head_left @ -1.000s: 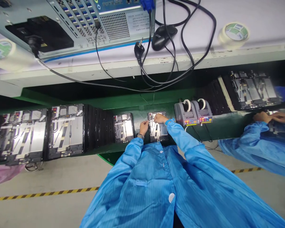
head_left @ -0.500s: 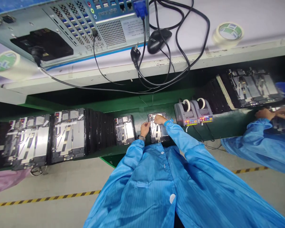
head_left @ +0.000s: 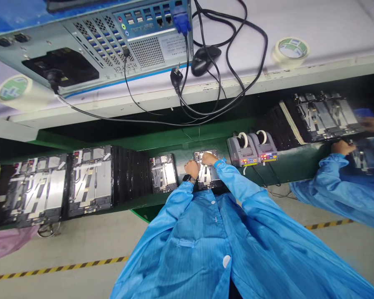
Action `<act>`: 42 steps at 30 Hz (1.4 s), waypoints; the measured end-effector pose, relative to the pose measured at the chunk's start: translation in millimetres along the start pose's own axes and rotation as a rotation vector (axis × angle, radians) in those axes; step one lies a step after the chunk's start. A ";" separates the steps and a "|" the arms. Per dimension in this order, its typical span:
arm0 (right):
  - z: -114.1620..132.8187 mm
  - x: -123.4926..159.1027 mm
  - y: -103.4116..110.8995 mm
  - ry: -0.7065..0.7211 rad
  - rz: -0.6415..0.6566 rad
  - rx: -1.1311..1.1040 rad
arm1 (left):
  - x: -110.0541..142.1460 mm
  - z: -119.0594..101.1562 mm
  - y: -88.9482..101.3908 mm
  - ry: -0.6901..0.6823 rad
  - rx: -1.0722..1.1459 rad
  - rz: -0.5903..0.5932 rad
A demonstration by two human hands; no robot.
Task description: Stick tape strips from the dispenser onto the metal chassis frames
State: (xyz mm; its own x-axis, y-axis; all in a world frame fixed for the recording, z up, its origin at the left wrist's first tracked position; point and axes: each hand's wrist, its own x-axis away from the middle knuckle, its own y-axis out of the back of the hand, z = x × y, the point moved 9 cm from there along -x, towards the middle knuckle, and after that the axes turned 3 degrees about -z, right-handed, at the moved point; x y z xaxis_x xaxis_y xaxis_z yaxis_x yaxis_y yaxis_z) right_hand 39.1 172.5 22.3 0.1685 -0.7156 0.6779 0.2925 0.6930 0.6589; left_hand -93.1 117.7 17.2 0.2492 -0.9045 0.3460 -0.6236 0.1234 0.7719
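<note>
An opened tablet-like device (head_left: 207, 179), with silver plates and dark strips in a black frame, lies flat on the green bench before me. My right hand (head_left: 209, 158) is closed over its upper part, fingers pointing left. At its left edge is my left hand (head_left: 192, 169), curled with the fingertips drawn together and a watch on the wrist. Whatever either hand pinches is too small or hidden to make out. A second similar device (head_left: 163, 173) rests just left of my left hand.
Two grey tape dispensers (head_left: 242, 149) stand right of the device. Stacked devices (head_left: 90, 180) fill the bench at left, with another stack (head_left: 328, 116) at far right. A co-worker's hand (head_left: 343, 147) is at right. Cables (head_left: 218, 110) hang from the shelf.
My left hand has turned and curled more, shifting slightly right over the device's edge. My right hand stays on the upper part. The co-worker's hands have moved apart.
</note>
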 end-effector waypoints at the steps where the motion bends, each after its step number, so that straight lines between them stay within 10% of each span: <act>1: -1.3 -0.5 0.9 -0.006 -0.006 -0.006 | 0.7 -2.7 -0.4 -0.001 -0.020 -0.006; 13: -49.1 16.9 9.6 -0.116 -0.144 -0.172 | 22.0 -16.1 14.8 -0.137 -0.172 -0.095; 20: -60.9 21.5 1.0 -0.161 -0.172 -0.263 | 92.6 -36.6 -16.1 -0.620 -0.210 0.146; 42: -59.0 25.2 2.6 -0.141 -0.252 -0.295 | 106.0 -28.8 -47.0 -0.750 -0.283 0.209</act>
State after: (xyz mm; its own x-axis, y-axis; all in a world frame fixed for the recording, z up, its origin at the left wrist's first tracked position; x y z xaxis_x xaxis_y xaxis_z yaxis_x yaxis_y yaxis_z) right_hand 99.6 151.2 21.9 -0.0677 -0.8265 0.5588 0.5685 0.4283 0.7024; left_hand -16.0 27.8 33.0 -0.4743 -0.8712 0.1266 -0.3673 0.3265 0.8709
